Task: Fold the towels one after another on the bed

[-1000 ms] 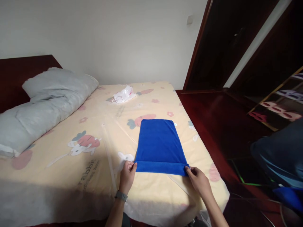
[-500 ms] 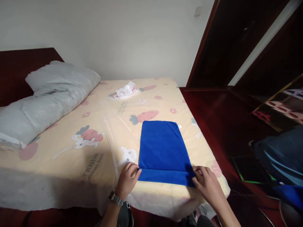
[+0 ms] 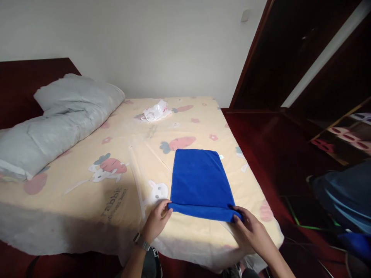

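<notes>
Head view: blue cloth (image 3: 201, 177) lies flat near the front right part of the bed, on a cream sheet (image 3: 87, 210) printed with rabbits, carrots and flowers. Near edge of cloth is turned up into a narrow band running between the two hands. Small white tag (image 3: 222, 157) sticks out at the far right corner.

Left hand (image 3: 156, 221): thumb and fingers pinched narrow on the cloth's near left corner. Grey-banded watch (image 3: 141, 242) on that wrist. Right hand (image 3: 252, 228): thumb below, fingers above, gap narrow, gripping the near right end of the band. Band sags slightly between the hands.

Crumpled white plastic bag (image 3: 158, 111) farther back on the sheet, well apart from the cloth. Grey duvet (image 3: 65, 116) bunched at left, in front of a dark headboard (image 3: 31, 79). Pale wall (image 3: 162, 46) behind, switch plate (image 3: 245, 16) on it beside a dark door (image 3: 278, 50). Reddish floor (image 3: 252, 139) at right; pink slippers (image 3: 350, 138) on a rack, right edge. Dark bluish item lower right, blurred, can't tell what.
</notes>
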A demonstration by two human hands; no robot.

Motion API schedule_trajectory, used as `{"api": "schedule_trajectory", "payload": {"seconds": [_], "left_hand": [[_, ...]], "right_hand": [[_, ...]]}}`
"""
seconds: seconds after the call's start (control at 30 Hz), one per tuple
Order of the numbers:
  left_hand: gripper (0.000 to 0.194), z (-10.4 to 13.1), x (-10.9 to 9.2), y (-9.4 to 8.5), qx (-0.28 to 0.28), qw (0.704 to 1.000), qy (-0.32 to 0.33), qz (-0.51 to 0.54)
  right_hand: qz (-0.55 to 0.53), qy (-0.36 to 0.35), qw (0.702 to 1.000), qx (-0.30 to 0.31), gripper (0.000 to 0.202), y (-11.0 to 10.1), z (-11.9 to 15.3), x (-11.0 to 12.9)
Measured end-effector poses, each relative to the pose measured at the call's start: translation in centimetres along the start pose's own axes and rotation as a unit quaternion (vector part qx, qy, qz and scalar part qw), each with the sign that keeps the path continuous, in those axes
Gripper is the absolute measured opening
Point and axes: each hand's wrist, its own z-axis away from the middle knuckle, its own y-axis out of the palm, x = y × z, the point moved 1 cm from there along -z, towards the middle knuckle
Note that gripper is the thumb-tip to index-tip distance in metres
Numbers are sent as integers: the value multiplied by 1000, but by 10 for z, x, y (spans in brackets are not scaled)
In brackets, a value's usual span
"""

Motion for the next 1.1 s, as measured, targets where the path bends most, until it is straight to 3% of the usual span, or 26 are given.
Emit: {"api": "schedule_trajectory", "payload": {"seconds": [0.07,0.23,0.37,0.5,0.63,0.87,0.97,1.1], "left_hand": [[30,-3,4,4,-23,999,-19,19],[36,-11,6,13,-67,997,-28,34],[38,-14,2,12,-67,996,-44,40],[42,-18,2,10,-41,997,-48,53],[43,-24,4,12,-86,995,-43,9],[33,-17,3,17,-115,988,-32,-101],[33,-14,0,17,-113,985,-48,-124],[37,-16,-5,19,-96,979,-81,-160]], "right_hand": [[-16,17,1000,-3,51,-1,0,-1],[-7,-41,999,21,65,3,-3,-13],[-84,43,995,8,50,7,-11,-19],[-105,78,991,-28,48,11,-21,-12],[-41,101,993,-55,57,11,-27,-5],[60,131,989,-20,62,7,-22,-6],[52,111,992,-43,65,8,-23,-7],[16,162,986,-38,66,10,-25,-8]]}}
